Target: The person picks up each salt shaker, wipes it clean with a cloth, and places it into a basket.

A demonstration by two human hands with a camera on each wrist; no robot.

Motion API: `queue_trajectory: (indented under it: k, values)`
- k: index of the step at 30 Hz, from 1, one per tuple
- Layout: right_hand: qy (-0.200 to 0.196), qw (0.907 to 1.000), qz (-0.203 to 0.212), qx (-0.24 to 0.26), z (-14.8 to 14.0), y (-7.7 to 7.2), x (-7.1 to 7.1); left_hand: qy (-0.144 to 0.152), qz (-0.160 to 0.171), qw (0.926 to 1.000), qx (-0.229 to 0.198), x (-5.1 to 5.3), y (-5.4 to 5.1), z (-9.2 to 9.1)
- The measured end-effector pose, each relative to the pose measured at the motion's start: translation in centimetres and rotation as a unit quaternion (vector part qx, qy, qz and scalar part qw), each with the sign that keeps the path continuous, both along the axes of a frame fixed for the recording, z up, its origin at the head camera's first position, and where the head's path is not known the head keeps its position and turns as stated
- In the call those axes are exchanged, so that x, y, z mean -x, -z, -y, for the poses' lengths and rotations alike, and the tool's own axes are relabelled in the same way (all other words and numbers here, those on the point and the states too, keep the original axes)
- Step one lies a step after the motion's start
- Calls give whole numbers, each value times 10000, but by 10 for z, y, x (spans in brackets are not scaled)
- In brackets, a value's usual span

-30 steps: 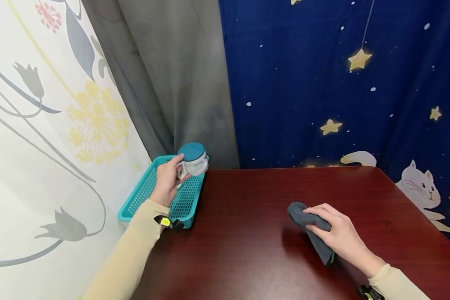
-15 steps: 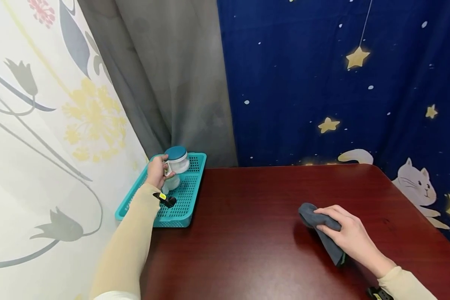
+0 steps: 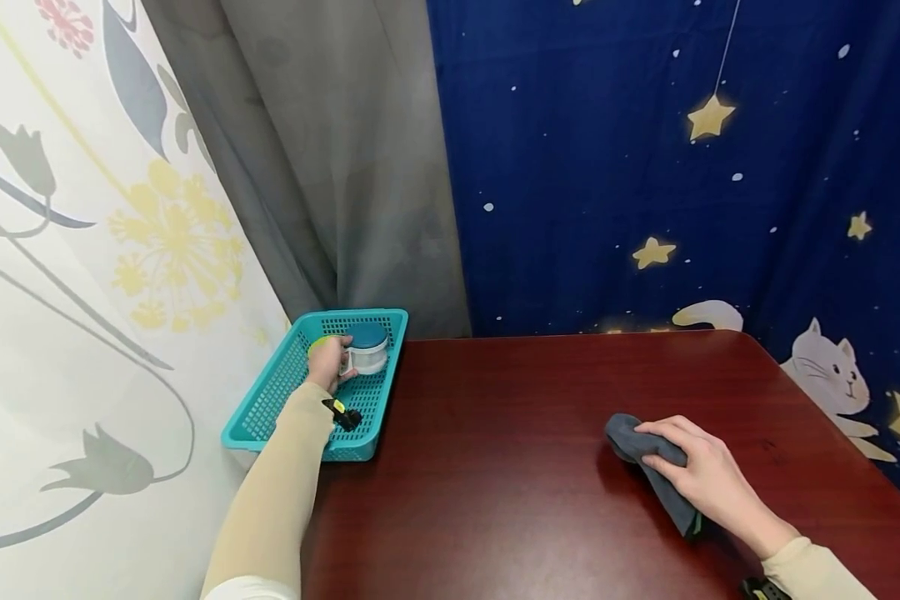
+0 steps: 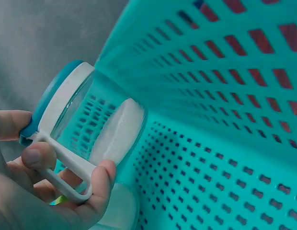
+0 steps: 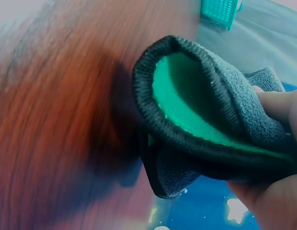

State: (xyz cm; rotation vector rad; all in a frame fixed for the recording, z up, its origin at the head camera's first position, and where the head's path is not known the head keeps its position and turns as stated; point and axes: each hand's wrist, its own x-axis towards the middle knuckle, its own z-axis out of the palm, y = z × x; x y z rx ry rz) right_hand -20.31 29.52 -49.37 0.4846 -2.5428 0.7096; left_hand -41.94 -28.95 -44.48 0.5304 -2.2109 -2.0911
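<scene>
My left hand grips the white handle of a clear seasoning jar with a blue lid and white contents. The hand and jar are inside the turquoise basket, near its far end. Whether the jar touches the basket floor, I cannot tell. A second jar, with a yellow-green lid visible in the head view, is partly hidden by the same hand. Over the table's right part, my right hand holds a folded grey cloth, fingers on one side and thumb on the other. Its inner face is green in the right wrist view.
The dark red wooden table stretches between basket and cloth. A grey curtain and a blue starry curtain hang behind its far edge. A white flowered curtain hangs beside the basket on the left.
My left hand has lowered the blue-lidded jar from above the basket's far end down into it. My right hand, still holding the cloth, appears slightly farther right.
</scene>
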Motion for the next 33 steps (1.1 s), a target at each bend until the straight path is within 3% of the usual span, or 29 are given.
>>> queue_trajectory:
  k: [3, 8, 12, 16, 22, 29, 33]
  values:
    - [8, 10000, 37, -3, -1, 2, 1, 150, 90, 9992, 351, 0, 6, -4]
    - [52, 10000, 64, -16, -4, 3, 3, 357, 430, 9969, 552, 0, 13, -5]
    - [81, 9999, 85, -6, -7, 5, 3, 862, 504, 9938, 497, -1, 14, 1]
    - [144, 9999, 6, -81, -12, 5, 4, 1283, 813, 9871, 507, -1, 16, 10]
    - [293, 9991, -129, -267, -21, 3, 7, 1362, 1033, 9823, 764, 0, 21, 15]
    - [266, 9969, -451, -583, -34, 1, 10, 954, 1087, 9853, 908, 1, 21, 13]
    - [273, 9934, -731, -837, -45, -1, 16, 928, 1138, 9843, 978, 0, 20, 14]
